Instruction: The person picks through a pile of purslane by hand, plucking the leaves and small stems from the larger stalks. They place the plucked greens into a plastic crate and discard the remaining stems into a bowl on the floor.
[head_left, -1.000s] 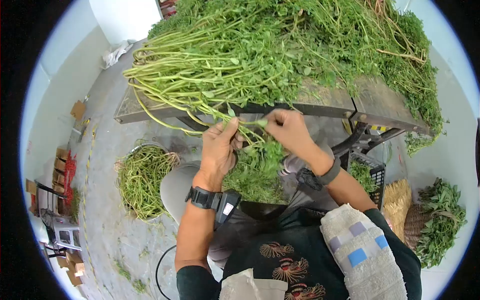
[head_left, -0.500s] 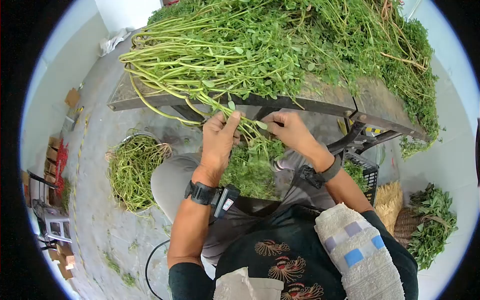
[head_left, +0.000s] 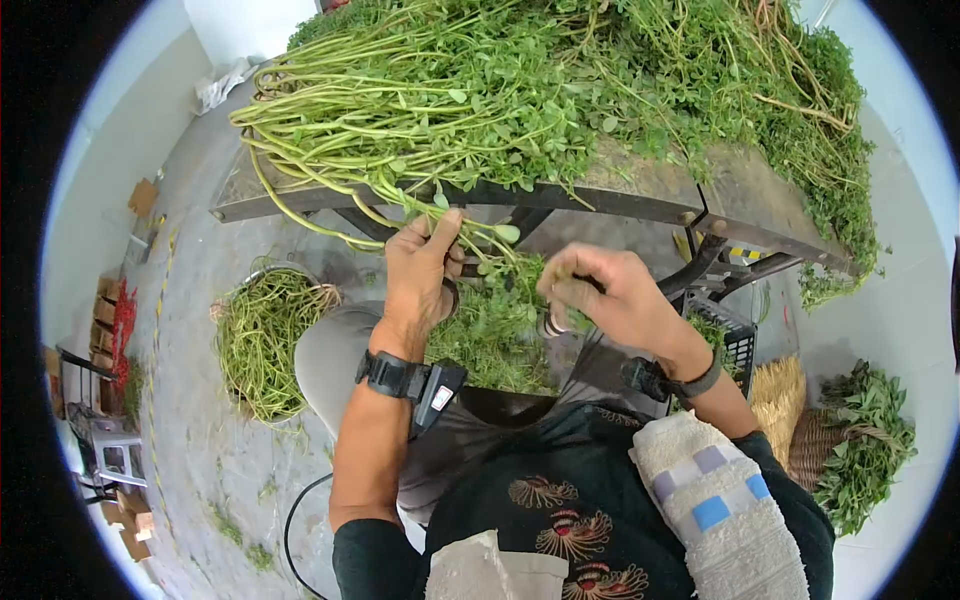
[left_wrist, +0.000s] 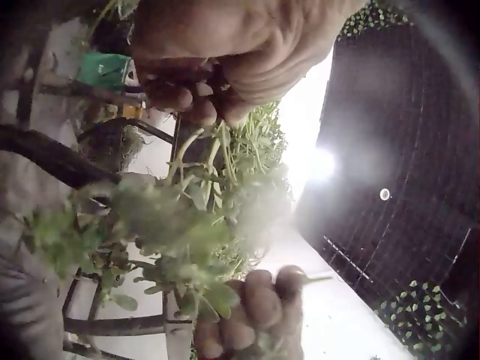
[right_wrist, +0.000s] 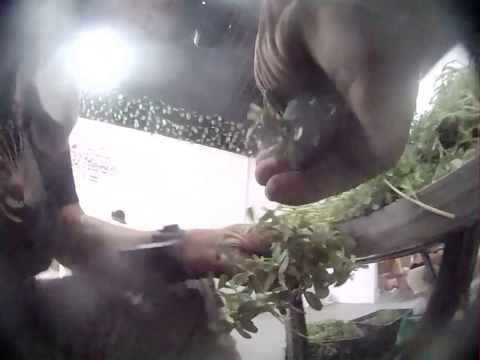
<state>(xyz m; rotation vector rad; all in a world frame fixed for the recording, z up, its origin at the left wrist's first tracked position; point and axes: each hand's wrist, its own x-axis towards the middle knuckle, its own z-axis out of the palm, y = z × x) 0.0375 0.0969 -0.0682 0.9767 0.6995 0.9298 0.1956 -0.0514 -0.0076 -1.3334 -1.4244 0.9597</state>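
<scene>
Leafy stems (head_left: 482, 232) at the table's near edge are gripped by my left hand (head_left: 412, 275), thumb on top. Below that hand, in the right wrist view, the leafy ends (right_wrist: 296, 262) hang down. To the right, my right hand (head_left: 615, 290) is apart from those stems, its fingers curled in. The right wrist view shows a small leafy sprig (right_wrist: 289, 135) within those fingers; most of it is hidden by the hand. A big heap of long-stemmed greens (head_left: 430, 120) covers the table (head_left: 745, 195) just ahead.
Loose leafy greens (head_left: 485, 345) lie below the hands, between the knees. On the floor at left, a round container holds a tangle of stems (head_left: 262, 345). A black crate (head_left: 740, 345), a straw bundle (head_left: 778, 400) and a wicker basket (head_left: 808, 440) stand at right.
My right hand has pulled away from the stems, down and to the right, with its fingers curled. My left hand keeps its grip and has shifted slightly left.
</scene>
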